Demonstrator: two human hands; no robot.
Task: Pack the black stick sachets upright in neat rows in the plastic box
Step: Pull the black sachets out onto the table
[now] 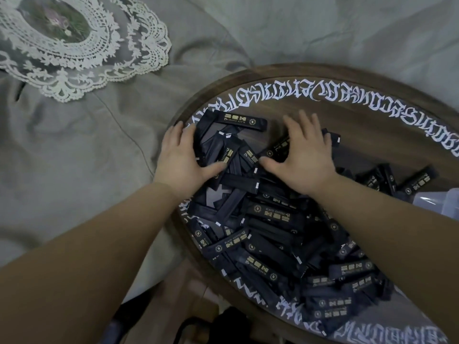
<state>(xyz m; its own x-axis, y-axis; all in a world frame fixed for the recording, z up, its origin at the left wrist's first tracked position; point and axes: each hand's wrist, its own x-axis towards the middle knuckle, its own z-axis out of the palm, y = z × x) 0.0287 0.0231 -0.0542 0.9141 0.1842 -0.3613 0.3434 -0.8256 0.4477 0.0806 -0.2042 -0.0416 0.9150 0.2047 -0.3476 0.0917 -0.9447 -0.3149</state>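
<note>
Several black stick sachets (273,232) with gold print lie in a loose heap on a round dark wooden table (347,135) with white lettering round its rim. My left hand (180,157) rests on the heap's far left edge, its fingers spread over sachets and its thumb across one. My right hand (305,155) lies flat with spread fingers on sachets at the far middle of the heap. One sachet (242,121) lies apart beyond the hands. A corner of the clear plastic box (442,202) shows at the right edge, behind my right forearm.
Grey wrinkled fabric (87,157) covers the area left of and behind the table. A white lace doily (82,43) with a dark floral centre lies at the top left. Dark objects sit below the table's near edge (223,324).
</note>
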